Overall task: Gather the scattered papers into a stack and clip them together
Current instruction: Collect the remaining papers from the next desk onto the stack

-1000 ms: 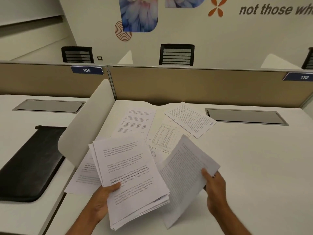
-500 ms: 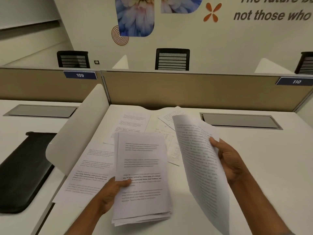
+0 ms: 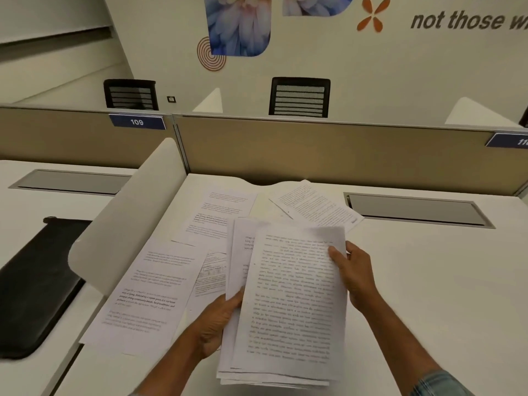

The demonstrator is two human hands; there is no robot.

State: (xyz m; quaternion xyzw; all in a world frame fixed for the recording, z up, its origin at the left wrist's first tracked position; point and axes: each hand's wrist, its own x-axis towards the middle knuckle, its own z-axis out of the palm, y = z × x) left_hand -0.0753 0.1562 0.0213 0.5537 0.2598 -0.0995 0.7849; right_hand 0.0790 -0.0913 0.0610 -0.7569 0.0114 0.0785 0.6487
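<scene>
Hands [image 3: 285, 304] clasping paper stack [image 3: 288, 310]

white papers [image 3: 291, 304] with black print, white desk [image 3: 428, 281], tan partition [image 3: 314, 150], black pad [image 3: 37, 281], blue number tag [image 3: 137, 122], black slatted chair [image 3: 299, 97].

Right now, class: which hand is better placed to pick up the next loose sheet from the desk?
Probably the left hand: the nearest loose sheet lies on its side. But it grips the stack, so the right hand must take over first.
</scene>
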